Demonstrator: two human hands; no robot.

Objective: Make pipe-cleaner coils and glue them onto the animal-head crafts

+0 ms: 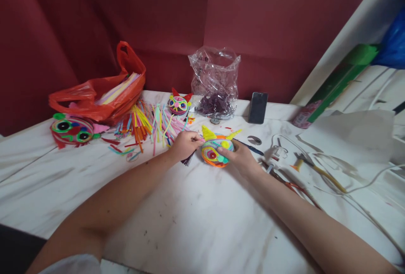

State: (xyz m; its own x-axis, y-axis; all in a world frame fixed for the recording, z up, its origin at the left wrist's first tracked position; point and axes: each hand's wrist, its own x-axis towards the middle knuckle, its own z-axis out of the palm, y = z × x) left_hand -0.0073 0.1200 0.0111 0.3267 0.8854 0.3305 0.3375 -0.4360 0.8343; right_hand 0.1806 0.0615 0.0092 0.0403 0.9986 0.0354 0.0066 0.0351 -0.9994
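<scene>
A round animal-face craft (211, 154) in bright pipe cleaners, with yellow ears and a red eye, is held just above the table. My right hand (238, 156) grips it from the right side, thumb across its front. At its left edge, my left hand (186, 144) pinches something small and pinkish, too small to name for certain. Dark pipe cleaner strips (187, 160) lie partly hidden beneath my left hand. Behind my right hand a dark pen-like tool (253, 148) rests on the table.
Two similar faces, one large (74, 130) and one small (179, 104), flank loose pipe cleaners (139, 122). A red plastic bag (95, 90), a clear bag (218, 80) and a phone (257, 107) stand behind. At right lie a glue gun (277, 155), pliers (325, 175) and cables.
</scene>
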